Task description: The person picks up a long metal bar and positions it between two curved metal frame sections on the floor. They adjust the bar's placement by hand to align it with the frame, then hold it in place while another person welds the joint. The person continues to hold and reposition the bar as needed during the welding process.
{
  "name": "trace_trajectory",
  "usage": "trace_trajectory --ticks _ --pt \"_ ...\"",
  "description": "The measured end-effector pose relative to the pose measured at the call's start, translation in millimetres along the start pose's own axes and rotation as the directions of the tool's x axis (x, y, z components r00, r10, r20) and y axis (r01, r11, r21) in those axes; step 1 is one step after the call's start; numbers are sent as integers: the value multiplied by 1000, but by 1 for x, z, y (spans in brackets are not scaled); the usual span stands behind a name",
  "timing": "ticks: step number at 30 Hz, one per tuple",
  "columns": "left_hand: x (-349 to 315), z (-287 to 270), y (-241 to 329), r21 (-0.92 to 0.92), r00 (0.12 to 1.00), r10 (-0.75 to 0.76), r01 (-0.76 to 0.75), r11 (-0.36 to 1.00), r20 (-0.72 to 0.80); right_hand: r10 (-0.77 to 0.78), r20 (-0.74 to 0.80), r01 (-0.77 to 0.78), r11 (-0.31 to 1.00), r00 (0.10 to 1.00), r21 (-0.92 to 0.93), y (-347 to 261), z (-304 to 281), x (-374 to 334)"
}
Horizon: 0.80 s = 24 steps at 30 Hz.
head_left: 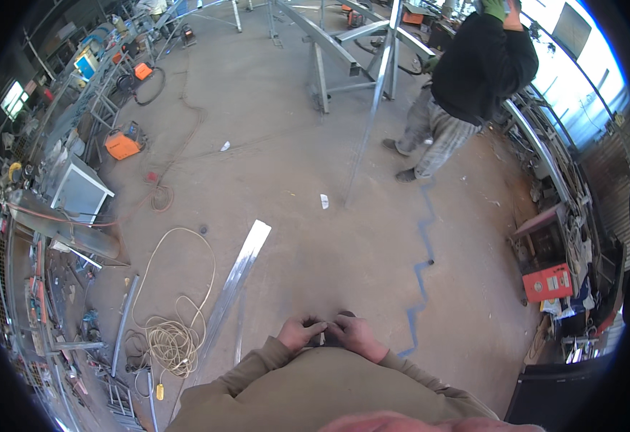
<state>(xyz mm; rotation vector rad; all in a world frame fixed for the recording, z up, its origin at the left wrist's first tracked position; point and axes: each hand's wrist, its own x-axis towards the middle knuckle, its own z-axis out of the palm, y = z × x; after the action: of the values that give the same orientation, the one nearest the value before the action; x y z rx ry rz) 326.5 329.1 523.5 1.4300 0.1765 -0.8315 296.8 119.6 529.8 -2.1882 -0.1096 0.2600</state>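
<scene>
Close in front of my belly, at the lower middle, my left hand [299, 333] and my right hand [356, 336] meet with their fingertips almost touching. The fingers of each are bent and pinched. Between them shows a small pale thing [322, 338], too small to name; which hand grips it is hard to see. Dark shapes just beyond the hands look like my shoes. Left of my hands, a long flat shiny metal strip [237, 269] lies on the concrete floor [315, 266].
A coiled cream cable [176, 348] lies at the lower left. Orange machines [123, 143] stand farther left. Ahead is a metal frame [320, 75]; beside it stands a person in a black top [484, 61]. A red machine [547, 283] is at right, near a blue zigzag floor line [421, 276].
</scene>
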Motion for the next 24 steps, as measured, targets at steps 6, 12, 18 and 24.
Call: trace_trajectory --ticks 6,12,18,24 --pt "98 -44 80 9 985 35 -34 999 -170 -29 174 16 997 984 74 17 -37 161" --pt "220 -74 202 -19 962 14 -20 1000 -274 -108 252 105 994 962 23 18 -114 340" --pt "324 -132 298 -13 969 107 -112 994 -225 -154 291 157 987 944 12 -2 -166 498" --pt "461 -237 361 -233 987 154 -158 960 -32 -65 410 43 997 910 63 -6 -171 680"
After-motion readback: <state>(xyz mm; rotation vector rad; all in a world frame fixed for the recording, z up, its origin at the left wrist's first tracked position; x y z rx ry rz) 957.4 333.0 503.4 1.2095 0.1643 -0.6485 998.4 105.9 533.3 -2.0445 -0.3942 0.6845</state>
